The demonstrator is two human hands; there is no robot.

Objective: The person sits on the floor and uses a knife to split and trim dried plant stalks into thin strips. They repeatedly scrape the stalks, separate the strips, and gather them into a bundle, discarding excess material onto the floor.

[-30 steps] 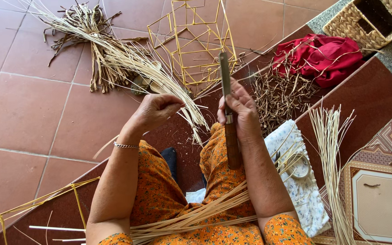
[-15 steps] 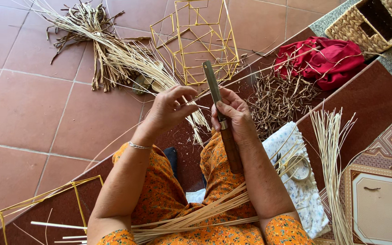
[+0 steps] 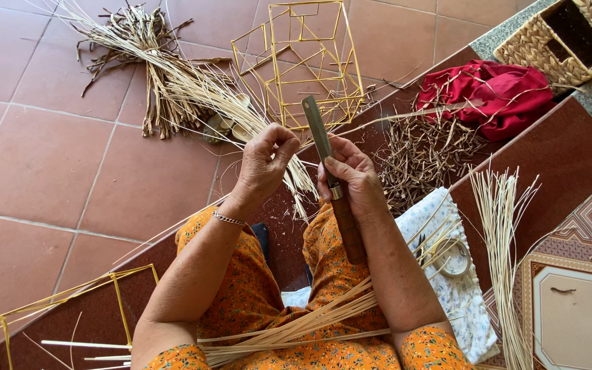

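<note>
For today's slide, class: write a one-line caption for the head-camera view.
Right hand grips a wooden-handled knife while left hand pinches a thin cane strip beside a yellow wire frame.

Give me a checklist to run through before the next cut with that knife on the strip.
1. Right hand wrapped round the knife where blade meets handle: ok.
2. Left hand pinches the thin cane strip: ok.
3. Blade points away from the body: ok.
4. Left fingers clear of the blade edge: cannot tell, they sit very close.
5. Spare strips across the lap lie away from the knife: ok.
6. Strip actually touching the blade: cannot tell.
</note>
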